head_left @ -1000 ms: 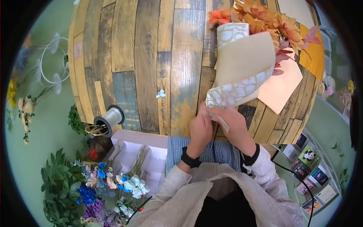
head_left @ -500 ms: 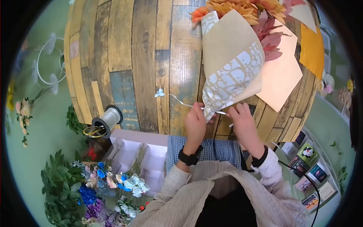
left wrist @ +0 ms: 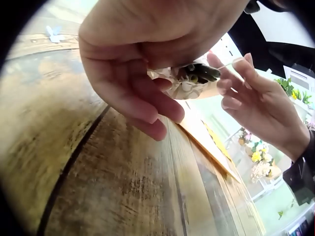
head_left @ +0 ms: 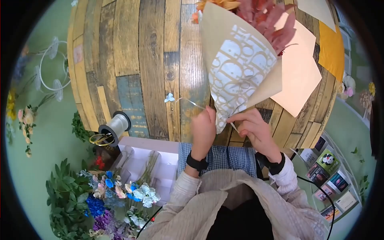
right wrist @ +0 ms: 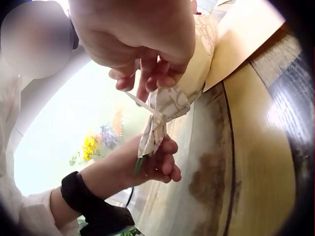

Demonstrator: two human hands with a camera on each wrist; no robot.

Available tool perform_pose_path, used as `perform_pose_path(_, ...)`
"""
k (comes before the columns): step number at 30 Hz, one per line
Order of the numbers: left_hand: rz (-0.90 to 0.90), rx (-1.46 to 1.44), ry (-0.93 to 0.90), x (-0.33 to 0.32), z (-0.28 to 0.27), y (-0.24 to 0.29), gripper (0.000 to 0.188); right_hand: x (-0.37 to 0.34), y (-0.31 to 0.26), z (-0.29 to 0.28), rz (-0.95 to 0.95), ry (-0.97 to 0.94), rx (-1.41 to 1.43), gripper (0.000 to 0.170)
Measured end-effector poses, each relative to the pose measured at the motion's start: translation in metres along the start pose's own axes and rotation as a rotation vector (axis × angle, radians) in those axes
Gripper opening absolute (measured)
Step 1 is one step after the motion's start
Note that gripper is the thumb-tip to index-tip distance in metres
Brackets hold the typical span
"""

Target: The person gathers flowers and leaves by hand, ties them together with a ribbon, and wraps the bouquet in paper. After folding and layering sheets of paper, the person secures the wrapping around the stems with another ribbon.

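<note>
A bouquet cone in beige paper with a white letter pattern (head_left: 244, 68) lies across the table, its gathered neck toward me. Red leaves (head_left: 276, 24) and orange flowers (head_left: 224, 4) show at its wide end. A thin white ribbon (right wrist: 140, 102) crosses the neck. My left hand (head_left: 203, 130), fingers curled, pinches the ribbon's left part beside the neck; the loose end trails left. On the other side my right hand (head_left: 256, 129) pinches the ribbon between thumb and finger and draws it taut. Dark green stem ends (left wrist: 197, 73) poke out below the neck in the left wrist view.
A ribbon spool (head_left: 119, 126) with gold-handled scissors (head_left: 101, 139) sits at the table's left edge. Below it are a pale divided box (head_left: 168, 160) and several artificial flowers (head_left: 108, 200). Peach paper (head_left: 300, 76) lies right of the bouquet, near a small blue flower (head_left: 169, 97).
The bouquet has turned and slid toward me and left, showing more patterned paper and red leaves. From close together, my hands have parted, with the ribbon drawn out to both sides of the neck.
</note>
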State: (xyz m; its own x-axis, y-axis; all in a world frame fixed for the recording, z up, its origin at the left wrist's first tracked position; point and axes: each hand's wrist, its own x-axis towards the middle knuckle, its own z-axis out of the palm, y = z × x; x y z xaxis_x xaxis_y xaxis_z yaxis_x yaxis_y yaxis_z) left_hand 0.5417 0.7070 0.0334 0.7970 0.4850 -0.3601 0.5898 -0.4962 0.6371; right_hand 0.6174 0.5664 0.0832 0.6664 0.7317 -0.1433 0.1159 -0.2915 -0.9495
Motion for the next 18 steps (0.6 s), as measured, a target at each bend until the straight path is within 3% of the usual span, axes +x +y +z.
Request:
perform_pose_path(3,0.017,0.008,0.028,0.0,0.004,-0.001,0.034,0.006,0.005,0.007,0.114,0.006,0.201,0.004)
perform_pose_path(6,0.029,0.056,0.059,-0.003,0.006,0.003,0.032,0.013,0.007,0.009,0.181,0.079,0.092,0.005)
perform_pose_path(13,0.121,-0.05,0.215,-0.002,-0.013,0.023,0.013,0.016,0.002,0.018,0.172,0.136,0.043,0.004)
perform_pose_path(18,0.277,-0.131,0.27,-0.008,-0.014,0.022,0.005,0.018,0.005,0.021,0.119,0.142,0.011,0.017)
